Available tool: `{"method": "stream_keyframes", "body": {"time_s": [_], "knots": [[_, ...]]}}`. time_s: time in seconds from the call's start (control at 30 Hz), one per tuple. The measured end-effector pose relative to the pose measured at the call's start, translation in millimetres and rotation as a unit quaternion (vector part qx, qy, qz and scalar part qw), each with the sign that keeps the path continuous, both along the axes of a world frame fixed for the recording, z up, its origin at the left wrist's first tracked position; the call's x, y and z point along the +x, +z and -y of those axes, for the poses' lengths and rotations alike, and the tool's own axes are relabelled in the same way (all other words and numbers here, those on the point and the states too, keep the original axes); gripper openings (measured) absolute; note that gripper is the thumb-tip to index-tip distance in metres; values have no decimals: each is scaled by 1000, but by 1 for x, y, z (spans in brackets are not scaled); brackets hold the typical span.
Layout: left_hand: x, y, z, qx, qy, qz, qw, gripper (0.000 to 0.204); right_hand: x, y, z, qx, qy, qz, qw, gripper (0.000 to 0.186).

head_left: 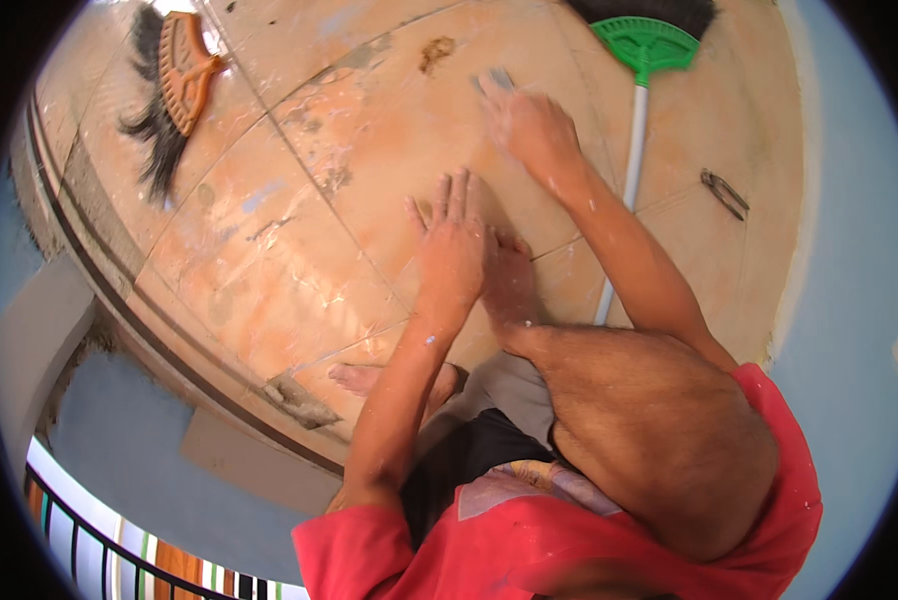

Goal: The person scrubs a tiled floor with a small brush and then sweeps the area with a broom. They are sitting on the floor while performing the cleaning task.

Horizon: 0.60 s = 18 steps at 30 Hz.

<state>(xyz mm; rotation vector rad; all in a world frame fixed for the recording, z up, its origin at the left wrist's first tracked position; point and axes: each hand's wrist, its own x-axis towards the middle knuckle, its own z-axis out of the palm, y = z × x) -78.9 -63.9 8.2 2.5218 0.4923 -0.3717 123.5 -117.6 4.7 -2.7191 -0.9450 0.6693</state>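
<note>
My right hand (531, 128) is closed around a small flat tool with a greyish blade (499, 78), held low over the tiled floor (369, 130). Motion smears the fingers and the tool, so its exact kind does not show. Just ahead of it lies a brown smudge (436, 54) on the tile. My left hand (452, 240) rests flat on the floor beside my foot, its fingers stretched out and nothing in them. Pale specks dot both forearms. Dried, whitish patches and grey stains cover much of the tile to the left.
An orange broom head with dark bristles (184, 75) lies at the far left. A green broom (647, 45) with a white handle stretches along the right. Dark pincers (724, 194) lie near the pale blue wall (849, 290). A dark floor track (169, 350) runs down the left.
</note>
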Motion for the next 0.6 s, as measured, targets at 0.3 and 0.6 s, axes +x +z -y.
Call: {"method": "stream_keyframes", "body": {"time_s": [0.3, 0.6], "knots": [[30, 23, -11, -17, -21, -25, 999, 73, -7, 36, 104, -72, -115, -76, 988, 40], [127, -18, 17, -20, -48, 104, 993, 78, 59, 11, 75, 3, -44, 8, 999, 34]]}}
